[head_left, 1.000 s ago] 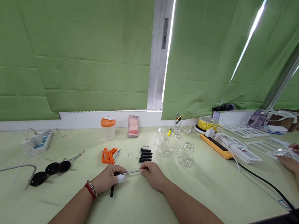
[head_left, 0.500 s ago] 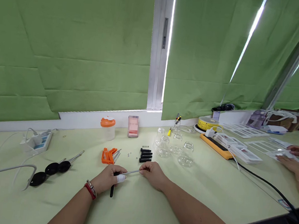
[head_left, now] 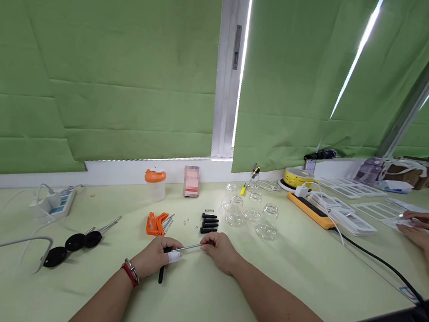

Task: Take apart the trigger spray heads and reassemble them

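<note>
My left hand is closed around the black handle of a tool with a thin metal rod; one finger wears a white bandage. My right hand pinches the far end of that rod, fingers curled. Both hands rest on the pale green table. Just beyond them lie several small black cylindrical parts, a tiny spring and a few small metal bits. An orange-handled bundle of metal rods lies to the left of those.
Clear glass jars stand behind the right hand. Black-handled tools and a power strip lie at left, an orange-lidded cup at the back. Another person's hands work over white trays at right, by a black cable.
My hands and the rod have stayed where they were. The other person's hands at the right have shifted slightly.
</note>
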`<control>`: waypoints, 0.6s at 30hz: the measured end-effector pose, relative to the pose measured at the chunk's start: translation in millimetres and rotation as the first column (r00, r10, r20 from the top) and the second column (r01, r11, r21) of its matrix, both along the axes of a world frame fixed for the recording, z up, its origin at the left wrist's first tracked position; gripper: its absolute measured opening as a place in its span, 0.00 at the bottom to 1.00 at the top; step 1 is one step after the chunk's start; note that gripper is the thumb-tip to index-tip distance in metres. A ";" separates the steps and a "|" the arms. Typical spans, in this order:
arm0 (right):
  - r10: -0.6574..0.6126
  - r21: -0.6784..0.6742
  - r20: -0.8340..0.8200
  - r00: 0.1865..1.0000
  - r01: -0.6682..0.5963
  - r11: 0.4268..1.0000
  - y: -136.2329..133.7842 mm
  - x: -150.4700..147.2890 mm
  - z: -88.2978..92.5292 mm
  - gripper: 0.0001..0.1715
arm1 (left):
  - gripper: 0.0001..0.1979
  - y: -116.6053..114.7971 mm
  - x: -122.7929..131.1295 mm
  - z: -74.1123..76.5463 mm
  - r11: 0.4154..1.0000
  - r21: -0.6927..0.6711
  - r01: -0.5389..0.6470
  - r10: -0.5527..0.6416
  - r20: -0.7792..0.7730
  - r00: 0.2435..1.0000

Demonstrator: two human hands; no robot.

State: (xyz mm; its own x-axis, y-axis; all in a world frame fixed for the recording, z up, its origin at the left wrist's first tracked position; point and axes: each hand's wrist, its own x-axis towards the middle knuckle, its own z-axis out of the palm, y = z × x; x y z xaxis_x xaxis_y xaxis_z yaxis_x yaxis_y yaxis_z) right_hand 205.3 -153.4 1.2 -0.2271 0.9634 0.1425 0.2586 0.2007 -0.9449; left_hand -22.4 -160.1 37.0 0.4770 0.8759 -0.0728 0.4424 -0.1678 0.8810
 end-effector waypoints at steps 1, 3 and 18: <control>0.004 0.003 0.006 1.000 -0.004 1.000 0.0 0.0 -0.1 0.05 | 0.18 -0.1 0.1 0.1 1.000 0.004 -0.003 0.003 -0.008 1.000; 0.013 0.010 0.021 1.000 -0.014 1.000 0.0 0.1 -0.2 0.06 | 0.18 -0.5 0.3 0.6 1.000 0.009 -0.010 0.011 -0.026 1.000; 0.044 0.044 0.157 0.987 -0.052 0.998 -1.4 2.2 0.5 0.16 | 0.16 -0.9 0.5 2.5 1.000 0.012 0.007 -0.007 -0.013 1.000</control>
